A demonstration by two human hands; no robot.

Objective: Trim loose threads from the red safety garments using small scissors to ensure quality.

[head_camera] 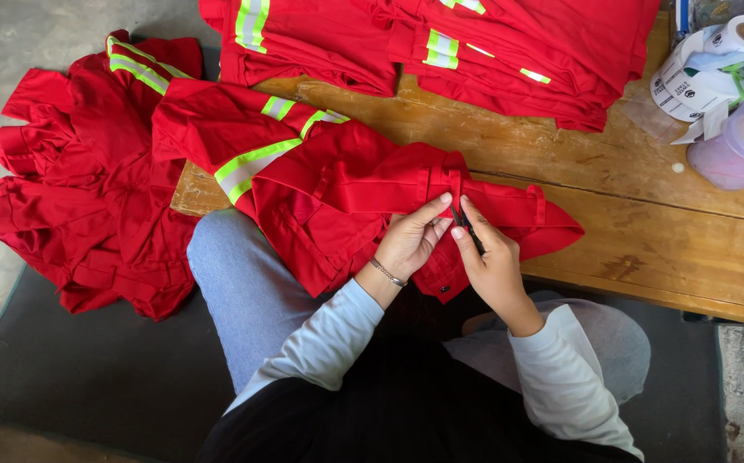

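Bare wooden table (646, 206) at centre right passable; red garment stack (509, 51) above, label roll (698, 77) upper right blocking

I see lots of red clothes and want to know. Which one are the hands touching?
The red garment spread across the wooden table's near edge. Both the left hand and right hand pinch its waistband; the other piles lie untouched.

At the centre of the frame the left hand (411, 240) pinches a belt loop on the waistband of a red work garment (338, 193) with reflective stripes, while the right hand (492, 261) holds a small dark tool (468, 230) against the same loop. The garment lies across the wooden tabletop (646, 223) edge and the person's lap. More red garments are stacked (509, 51) at the top of the frame and heaped on the floor (89, 189) at the left.
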